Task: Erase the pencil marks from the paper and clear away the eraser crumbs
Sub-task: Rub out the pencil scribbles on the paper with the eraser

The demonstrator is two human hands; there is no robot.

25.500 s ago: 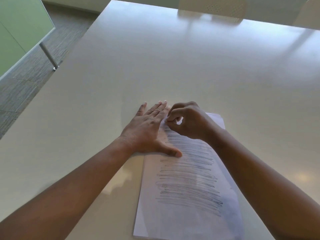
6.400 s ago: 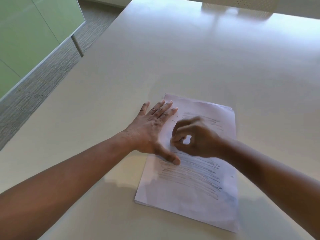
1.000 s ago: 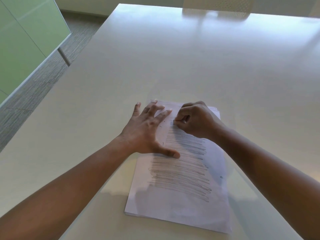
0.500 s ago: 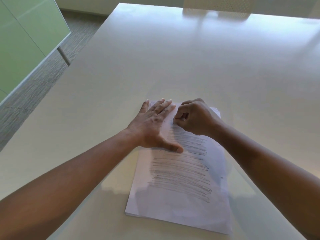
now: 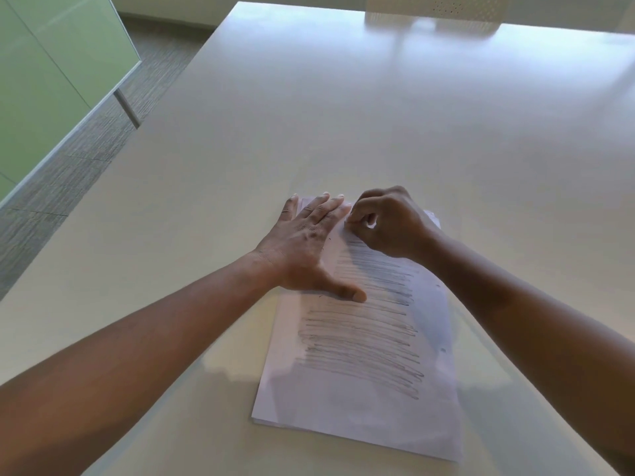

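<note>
A sheet of paper (image 5: 364,389) lies on the pale, glossy tabletop (image 5: 343,115), its long side running away from the person and turned slightly clockwise. It looks to sit on top of a thin stack, since more edges show at its near left corner. Rows of dark pencil marks (image 5: 360,341) cover most of its middle and near half, and a few tiny dark specks lie on the sheet near the left hand.

The left hand (image 5: 305,245) lies flat, palm down, on the far left part of the paper. Its fingers (image 5: 324,207) are straight and close together, pointing away toward the sheet's far edge, with the outermost finger reaching past the left edge onto the tabletop. The thumb is spread wide to the right and presses on the sheet at the upper rows of marks. The left forearm stretches in from the lower left, low over the tabletop.

The right hand (image 5: 388,225) is at the far end of the paper, just beside the left hand's fingertips, knuckles up and wrist raised. Its fingers are curled tightly, with the thumb and forefinger pinched together at the sheet's surface where the topmost marks begin. Something small and pale shows in the gap under the curled fingers, but it cannot be told what it is. The right forearm comes in from the lower right, crossing over the sheet's right edge.
</note>
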